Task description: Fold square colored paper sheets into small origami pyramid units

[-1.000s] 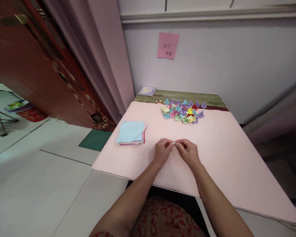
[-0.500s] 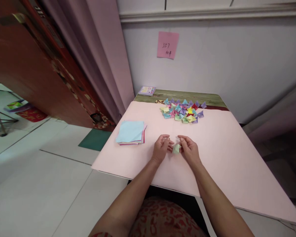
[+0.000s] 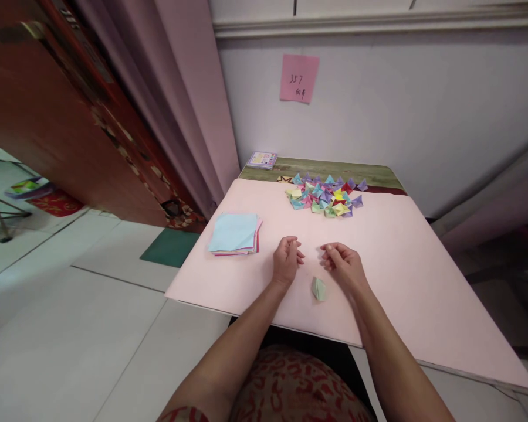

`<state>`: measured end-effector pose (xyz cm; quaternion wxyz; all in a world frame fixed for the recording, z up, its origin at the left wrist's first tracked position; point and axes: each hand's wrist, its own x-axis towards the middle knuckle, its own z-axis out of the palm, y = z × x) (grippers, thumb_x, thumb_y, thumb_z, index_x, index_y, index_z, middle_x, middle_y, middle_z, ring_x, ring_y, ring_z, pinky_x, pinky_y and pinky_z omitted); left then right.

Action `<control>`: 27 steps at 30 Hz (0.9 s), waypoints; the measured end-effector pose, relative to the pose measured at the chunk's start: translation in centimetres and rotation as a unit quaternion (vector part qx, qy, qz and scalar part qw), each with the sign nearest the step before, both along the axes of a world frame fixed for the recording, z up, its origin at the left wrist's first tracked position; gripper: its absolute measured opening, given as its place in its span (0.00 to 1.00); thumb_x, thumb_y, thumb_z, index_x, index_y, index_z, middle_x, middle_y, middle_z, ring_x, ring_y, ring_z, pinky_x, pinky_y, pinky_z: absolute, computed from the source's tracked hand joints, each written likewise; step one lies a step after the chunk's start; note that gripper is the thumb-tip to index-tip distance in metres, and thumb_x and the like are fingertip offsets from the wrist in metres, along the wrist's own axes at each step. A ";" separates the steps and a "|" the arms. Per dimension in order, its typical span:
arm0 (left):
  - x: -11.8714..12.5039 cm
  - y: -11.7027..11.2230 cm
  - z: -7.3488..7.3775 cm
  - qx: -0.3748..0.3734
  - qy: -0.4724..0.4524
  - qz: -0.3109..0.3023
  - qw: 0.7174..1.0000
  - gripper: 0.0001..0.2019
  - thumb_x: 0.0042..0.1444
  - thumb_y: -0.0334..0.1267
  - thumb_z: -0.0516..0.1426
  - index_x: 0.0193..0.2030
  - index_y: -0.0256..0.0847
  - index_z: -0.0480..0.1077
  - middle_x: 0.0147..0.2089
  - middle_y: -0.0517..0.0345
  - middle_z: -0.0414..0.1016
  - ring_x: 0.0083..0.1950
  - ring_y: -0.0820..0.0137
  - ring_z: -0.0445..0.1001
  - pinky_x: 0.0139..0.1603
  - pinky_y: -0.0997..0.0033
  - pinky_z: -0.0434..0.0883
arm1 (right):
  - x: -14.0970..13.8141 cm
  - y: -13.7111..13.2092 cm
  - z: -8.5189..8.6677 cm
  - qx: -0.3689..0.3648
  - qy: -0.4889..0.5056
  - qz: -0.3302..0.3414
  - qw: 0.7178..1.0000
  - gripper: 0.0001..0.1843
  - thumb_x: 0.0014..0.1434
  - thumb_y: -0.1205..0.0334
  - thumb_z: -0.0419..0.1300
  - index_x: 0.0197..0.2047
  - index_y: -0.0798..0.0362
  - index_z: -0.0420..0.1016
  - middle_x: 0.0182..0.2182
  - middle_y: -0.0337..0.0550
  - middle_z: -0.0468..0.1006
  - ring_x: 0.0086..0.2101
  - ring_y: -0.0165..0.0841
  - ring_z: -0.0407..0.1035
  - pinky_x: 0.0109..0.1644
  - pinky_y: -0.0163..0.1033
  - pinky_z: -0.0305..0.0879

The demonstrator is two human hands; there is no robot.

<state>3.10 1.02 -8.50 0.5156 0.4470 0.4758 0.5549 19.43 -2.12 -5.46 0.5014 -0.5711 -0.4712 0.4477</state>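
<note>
A small pale green folded paper piece point(image 3: 318, 289) lies on the pink table cover, nearer to me than my hands and touching neither. My left hand point(image 3: 287, 259) rests to its upper left with loosely bent fingers, slightly apart and holding nothing visible. To the upper right of the paper is my right hand point(image 3: 344, 264), its thumb and fingers half curled and no paper seen in them. A stack of square paper sheets point(image 3: 234, 233), light blue on top, sits left of my left hand. Beyond both hands is a cluster of folded paper pieces point(image 3: 325, 196) in many colours.
A small printed packet point(image 3: 263, 160) lies at the table's far left corner. A pink note point(image 3: 300, 79) with handwriting hangs on the wall. The pink cover point(image 3: 413, 281) reaches the front edge near my body. A purple curtain point(image 3: 193, 88) hangs to the left.
The green folded paper was between my hands, by my right fingers; now it lies lower on the table, clear of them. My hands have drawn slightly apart.
</note>
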 end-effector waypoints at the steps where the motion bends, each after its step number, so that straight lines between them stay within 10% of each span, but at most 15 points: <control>1: 0.0 0.0 0.0 0.000 -0.003 -0.001 1.000 0.17 0.62 0.51 0.52 0.45 0.39 0.67 0.41 0.54 0.73 0.27 0.77 0.72 0.23 0.78 0.69 | 0.3 -0.9 0.6 -0.014 -0.068 0.031 0.997 0.23 0.56 0.40 0.61 0.34 0.54 0.76 0.21 0.39 0.72 0.21 0.28 0.63 0.24 0.33 0.59; 10: 0.2 0.2 0.1 -0.008 -0.021 -0.013 1.000 0.15 0.61 0.49 0.53 0.42 0.37 0.68 0.38 0.54 0.72 0.25 0.78 0.71 0.22 0.78 0.68 | -1.0 -7.3 1.6 -0.005 -0.332 0.060 0.941 0.15 0.58 0.48 0.60 0.28 0.50 0.73 0.20 0.35 0.73 0.21 0.29 0.65 0.25 0.33 0.57; 18: -0.2 -0.2 0.2 0.028 -0.008 -0.005 1.000 0.11 0.59 0.43 0.55 0.40 0.38 0.70 0.33 0.57 0.72 0.26 0.77 0.70 0.22 0.79 0.66 | -1.0 -5.6 1.1 0.224 -0.469 -0.021 0.854 0.11 0.65 0.55 0.57 0.40 0.48 0.80 0.38 0.42 0.81 0.35 0.31 0.75 0.38 0.33 0.63; 27: -0.2 0.1 0.0 0.113 0.069 0.007 0.991 0.05 0.56 0.36 0.57 0.33 0.39 0.72 0.36 0.57 0.72 0.30 0.75 0.72 0.30 0.75 0.70 | -0.3 -6.2 -1.6 0.069 -0.230 -0.140 0.961 0.16 0.59 0.49 0.60 0.38 0.53 0.80 0.27 0.41 0.79 0.26 0.32 0.69 0.32 0.36 0.66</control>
